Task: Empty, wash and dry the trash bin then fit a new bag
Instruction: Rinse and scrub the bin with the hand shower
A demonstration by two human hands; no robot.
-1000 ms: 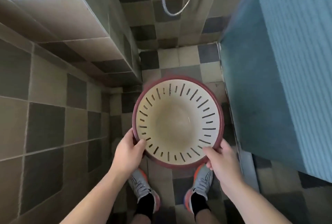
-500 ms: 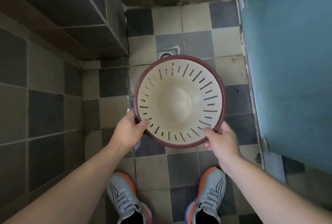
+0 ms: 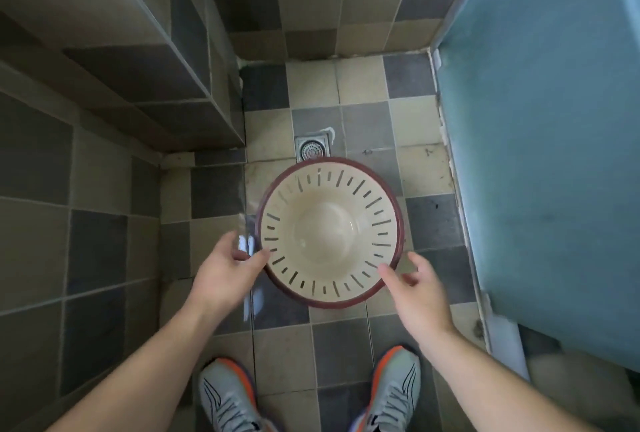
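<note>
Left hand (image 3: 221, 272): fingers loosely spread, thumb at the bin (image 3: 330, 232) rim; right hand (image 3: 417, 288): fingers open, nothing gripped. Bin: upright on the floor (image 3: 429, 168), beside the drain (image 3: 312, 148). Risk: tipping, if the rim is nudged.

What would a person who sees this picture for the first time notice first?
The eye goes first to the round cream trash bin with a dark red rim and slits in its wall, seen from above in the middle of the checkered tile floor. The left hand and the right hand are at its near rim, fingers loose. Just beyond it lies a metal floor drain, and a blue wall fills the right side.
</note>
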